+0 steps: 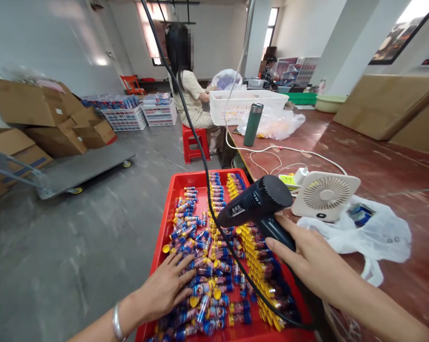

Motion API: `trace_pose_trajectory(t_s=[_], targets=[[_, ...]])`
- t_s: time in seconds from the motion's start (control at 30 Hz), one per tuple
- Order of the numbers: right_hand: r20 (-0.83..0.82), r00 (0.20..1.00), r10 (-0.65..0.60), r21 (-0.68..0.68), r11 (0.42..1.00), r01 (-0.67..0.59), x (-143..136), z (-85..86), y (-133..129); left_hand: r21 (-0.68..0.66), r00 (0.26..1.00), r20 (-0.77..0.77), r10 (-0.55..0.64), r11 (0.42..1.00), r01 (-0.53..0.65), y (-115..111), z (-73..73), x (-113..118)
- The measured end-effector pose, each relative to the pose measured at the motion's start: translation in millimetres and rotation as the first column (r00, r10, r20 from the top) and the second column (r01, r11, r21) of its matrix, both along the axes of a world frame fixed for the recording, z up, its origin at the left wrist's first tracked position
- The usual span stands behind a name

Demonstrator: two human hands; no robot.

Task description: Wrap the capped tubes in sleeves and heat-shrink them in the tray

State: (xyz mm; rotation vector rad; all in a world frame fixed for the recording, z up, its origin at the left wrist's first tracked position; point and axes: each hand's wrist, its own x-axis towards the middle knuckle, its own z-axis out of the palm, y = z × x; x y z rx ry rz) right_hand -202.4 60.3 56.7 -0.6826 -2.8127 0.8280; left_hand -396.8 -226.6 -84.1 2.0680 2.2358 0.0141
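One black hair dryer (267,194), with a ridged rear cap and tapered nozzle, is gripped by the right hand (307,251) above the red tray (176,183); the left hand (167,285) lies open on small yellow-capped tubes (214,313).

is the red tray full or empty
Nearly full, not empty: the red tray holds rows and loose heaps of small tubes over most of its floor, with bare red patches between them.
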Motion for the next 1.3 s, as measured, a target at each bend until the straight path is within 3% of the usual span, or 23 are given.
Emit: trace_pose_trajectory(t_s=[0.2,0.43,0.67,0.8,0.97,1.13,1.3], targets=[[0.087,0.994,0.06,0.071,0.995,-0.066,15.6,2.1,-6.7,0.0,0.999,-0.032,0.002,1.0,-0.002,-2.6,1.8,-4.5],[0.078,0.997,0.029,0.018,0.999,-0.03,41.5,4.8,-7.7,0.042,0.984,-0.079,0.162,0.986,-0.159,-6.8,-11.2,-14.8],[0.118,0.992,0.043,-0.042,0.998,-0.038,51.9,5.7,-9.5,-0.027,0.981,0.003,0.196,0.98,-0.196,-5.6,-0.3,-21.8],[0.09,0.994,0.064,-0.098,0.994,-0.055,61.9,12.1,-11.5,-0.001,0.977,0.084,0.196,0.98,-0.197,-4.7,2.7,-31.5],[-0.016,0.998,-0.054,0.028,0.998,0.054,46.7,11.0,-11.9,0.086,0.956,0.033,0.29,0.953,-0.292,4.8,8.2,-51.4],[-0.087,0.993,-0.077,0.109,0.99,0.086,37.6,9.9,-3.6,0.2,0.963,-0.026,0.268,0.945,-0.258,36.9,26.4,-80.1],[-0.069,0.992,-0.102,0.127,0.986,0.11,65.0,-0.2,-0.7,0.209,0.998,-0.034,0.055,0.977,-0.047,118.0,39.2,-99.7]])
